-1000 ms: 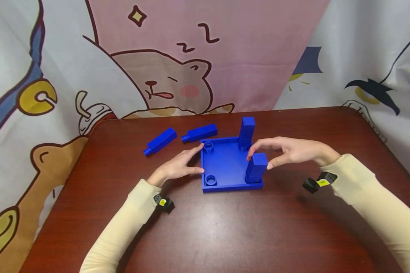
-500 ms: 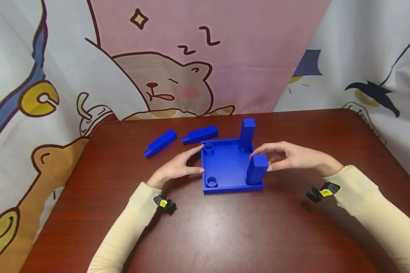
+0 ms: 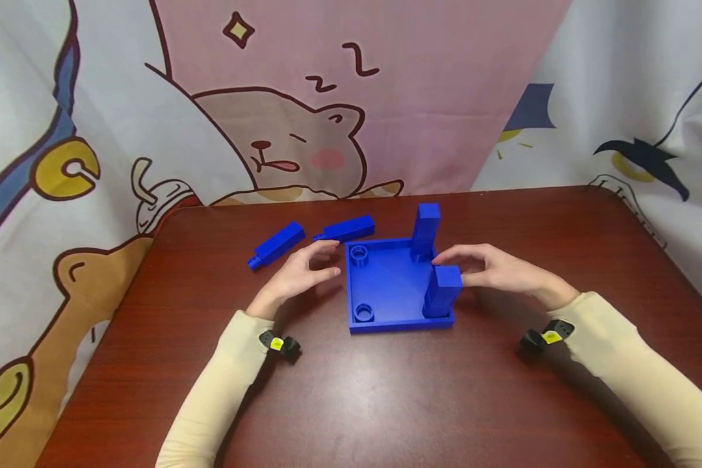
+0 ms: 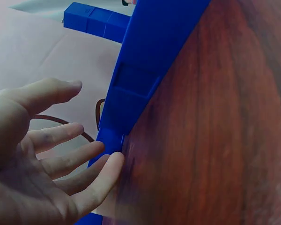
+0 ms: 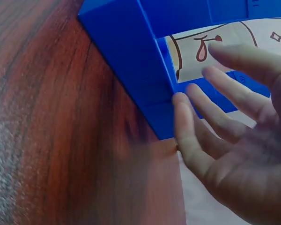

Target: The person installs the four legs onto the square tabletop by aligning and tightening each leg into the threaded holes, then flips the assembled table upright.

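A square blue tray-like base (image 3: pixel 389 286) lies on the table, with round sockets at its two left corners. Two blue square posts stand upright at its right corners, a far post (image 3: pixel 426 231) and a near post (image 3: pixel 443 290). My left hand (image 3: pixel 295 276) is just left of the base, fingers loosely bent and apart from its wall; the left wrist view shows nothing in its palm. Beside the base's right wall is my right hand (image 3: pixel 500 270), its fingers relaxed around no object. The near post partly hides its thumb in the head view.
Two more blue posts with narrow ends lie flat behind the base: a left loose post (image 3: pixel 277 245) and a right loose post (image 3: pixel 346 229), whose tip is close to my left fingers. The brown table (image 3: pixel 351 403) meets a cartoon-printed curtain (image 3: pixel 421 97) at the back.
My left hand has let go of the base's left wall and drawn slightly away from it. The right hand has eased back rightward from the near post. The posts and base look unmoved.
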The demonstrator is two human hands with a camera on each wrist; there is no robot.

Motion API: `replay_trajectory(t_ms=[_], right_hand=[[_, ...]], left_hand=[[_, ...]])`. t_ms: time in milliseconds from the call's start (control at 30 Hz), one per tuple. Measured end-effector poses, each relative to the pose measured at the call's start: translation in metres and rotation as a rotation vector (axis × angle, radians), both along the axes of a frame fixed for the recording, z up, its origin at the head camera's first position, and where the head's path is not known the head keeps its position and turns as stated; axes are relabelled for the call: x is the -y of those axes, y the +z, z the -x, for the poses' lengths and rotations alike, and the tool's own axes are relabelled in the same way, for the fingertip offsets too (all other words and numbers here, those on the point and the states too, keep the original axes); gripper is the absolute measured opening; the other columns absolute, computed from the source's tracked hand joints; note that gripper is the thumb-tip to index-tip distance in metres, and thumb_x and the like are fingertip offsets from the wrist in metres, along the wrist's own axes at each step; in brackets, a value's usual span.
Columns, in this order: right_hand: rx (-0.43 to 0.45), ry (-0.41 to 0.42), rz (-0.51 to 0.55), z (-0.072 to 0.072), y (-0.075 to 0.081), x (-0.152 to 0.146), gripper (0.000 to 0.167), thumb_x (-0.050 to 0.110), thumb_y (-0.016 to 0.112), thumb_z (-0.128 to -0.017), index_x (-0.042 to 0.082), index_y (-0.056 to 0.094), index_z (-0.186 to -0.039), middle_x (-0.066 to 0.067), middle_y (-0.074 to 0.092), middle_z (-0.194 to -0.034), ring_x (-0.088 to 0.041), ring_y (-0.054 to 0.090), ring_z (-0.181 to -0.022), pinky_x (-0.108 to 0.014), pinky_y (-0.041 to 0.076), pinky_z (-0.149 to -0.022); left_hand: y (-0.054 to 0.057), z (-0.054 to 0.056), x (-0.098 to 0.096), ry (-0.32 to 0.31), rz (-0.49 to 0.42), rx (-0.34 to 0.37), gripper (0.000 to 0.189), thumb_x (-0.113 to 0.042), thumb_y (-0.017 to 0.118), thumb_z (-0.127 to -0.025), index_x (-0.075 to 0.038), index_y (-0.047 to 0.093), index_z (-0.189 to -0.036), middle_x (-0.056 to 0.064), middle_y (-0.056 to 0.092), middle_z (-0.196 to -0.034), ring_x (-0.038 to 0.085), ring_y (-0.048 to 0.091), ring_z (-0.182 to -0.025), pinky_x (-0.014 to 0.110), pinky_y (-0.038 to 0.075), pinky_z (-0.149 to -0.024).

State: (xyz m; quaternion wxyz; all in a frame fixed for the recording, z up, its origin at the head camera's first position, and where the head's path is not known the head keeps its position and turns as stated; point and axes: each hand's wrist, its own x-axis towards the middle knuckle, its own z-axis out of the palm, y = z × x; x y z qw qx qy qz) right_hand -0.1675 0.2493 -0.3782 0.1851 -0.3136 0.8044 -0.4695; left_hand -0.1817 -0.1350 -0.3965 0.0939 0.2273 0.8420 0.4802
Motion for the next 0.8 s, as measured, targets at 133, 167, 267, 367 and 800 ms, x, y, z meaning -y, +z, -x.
replay_trajectory(t_ms=[133, 167, 267, 367, 800], right_hand=[[-0.023, -0.049, 0.076, 0.005, 0.0, 0.001, 0.035, -0.001, 0.061, -0.092, -0.005, 0.056, -0.126, -0.021, 0.06, -0.123, -0.028, 0.059, -0.112, -0.028, 0.047, -0.091], [-0.029, -0.073, 0.097, 0.006, 0.001, 0.001, 0.034, -0.001, 0.061, -0.092, -0.006, 0.056, -0.125, -0.023, 0.06, -0.122, -0.028, 0.06, -0.109, -0.028, 0.048, -0.089], [-0.055, -0.163, 0.138, 0.008, 0.007, 0.002, 0.031, 0.001, 0.062, -0.092, -0.007, 0.058, -0.122, -0.021, 0.063, -0.117, -0.024, 0.063, -0.105, -0.026, 0.05, -0.085], [-0.092, -0.266, 0.155, 0.011, 0.016, 0.005, 0.028, 0.004, 0.063, -0.093, -0.005, 0.061, -0.12, -0.013, 0.065, -0.114, -0.017, 0.064, -0.103, -0.024, 0.051, -0.082], [-0.234, -0.384, 0.142, 0.028, 0.034, 0.037, 0.038, 0.013, 0.061, -0.096, 0.005, 0.056, -0.133, -0.011, 0.056, -0.131, -0.021, 0.057, -0.115, -0.024, 0.047, -0.089]], left_hand=[[0.001, 0.003, 0.003, 0.039, -0.051, -0.003, 0.051, -0.007, 0.069, -0.088, 0.004, 0.051, -0.134, 0.023, 0.056, -0.129, 0.039, 0.053, -0.117, 0.051, 0.04, -0.099], [0.001, 0.003, 0.004, 0.05, -0.063, -0.005, 0.05, -0.006, 0.069, -0.087, 0.004, 0.051, -0.133, 0.024, 0.055, -0.129, 0.04, 0.053, -0.117, 0.051, 0.04, -0.098], [0.001, 0.006, 0.006, 0.082, -0.096, -0.016, 0.047, -0.004, 0.069, -0.087, 0.004, 0.053, -0.131, 0.023, 0.055, -0.129, 0.041, 0.054, -0.115, 0.051, 0.042, -0.097], [0.0, 0.009, 0.007, 0.124, -0.114, -0.038, 0.045, -0.003, 0.069, -0.087, 0.003, 0.055, -0.129, 0.022, 0.057, -0.128, 0.04, 0.056, -0.113, 0.051, 0.044, -0.095], [0.0, 0.026, -0.014, 0.32, -0.071, -0.263, 0.031, -0.003, 0.071, -0.084, 0.001, 0.066, -0.114, 0.016, 0.065, -0.115, 0.033, 0.062, -0.106, 0.044, 0.048, -0.09]])
